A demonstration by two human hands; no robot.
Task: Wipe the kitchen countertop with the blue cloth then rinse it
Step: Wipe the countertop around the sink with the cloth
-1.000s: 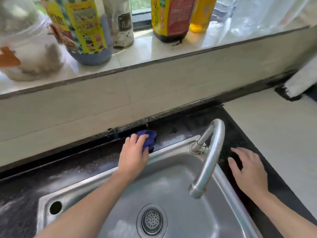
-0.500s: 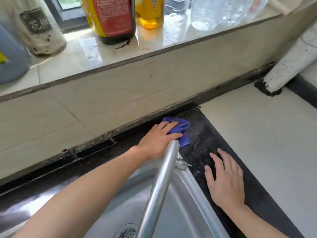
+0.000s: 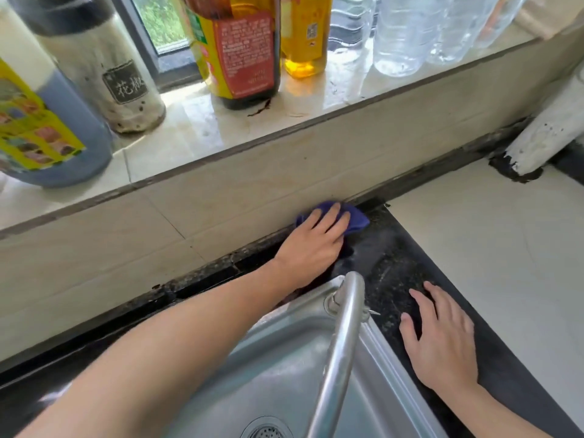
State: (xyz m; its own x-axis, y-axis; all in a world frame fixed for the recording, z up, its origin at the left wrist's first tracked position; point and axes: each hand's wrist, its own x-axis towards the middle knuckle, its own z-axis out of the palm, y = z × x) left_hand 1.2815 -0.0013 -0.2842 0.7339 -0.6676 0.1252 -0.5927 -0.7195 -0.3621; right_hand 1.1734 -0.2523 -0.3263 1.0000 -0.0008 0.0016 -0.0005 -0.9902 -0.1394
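One dark speckled bench [image 3: 395, 263] runs behind and to the right of the tap [image 3: 343, 343]. Beyond the tap stands a pale tiled wall [image 3: 189, 216], topped by a sill [image 3: 221, 128] that carries bottles [image 3: 246, 52] and jars. Farther right of the tap, a white surface [image 3: 489, 248] adjoins the bench. The steel sink [image 3: 284, 358] lies below and left of the tap, which rises from the sink's back right corner.

The left hand [image 3: 311, 245] reaches past the tap to its far side. Its fingers [image 3: 328, 216] lie nearly straight and press the cloth [image 3: 357, 218] down on the bench. The right hand [image 3: 442, 339] rests palm down on the bench just right of the tap, with its fingers [image 3: 423, 308] spread, relaxed and holding nothing. The blue cloth sits bunched behind the tap where bench meets wall, showing past the left fingertips, well apart from the right hand.
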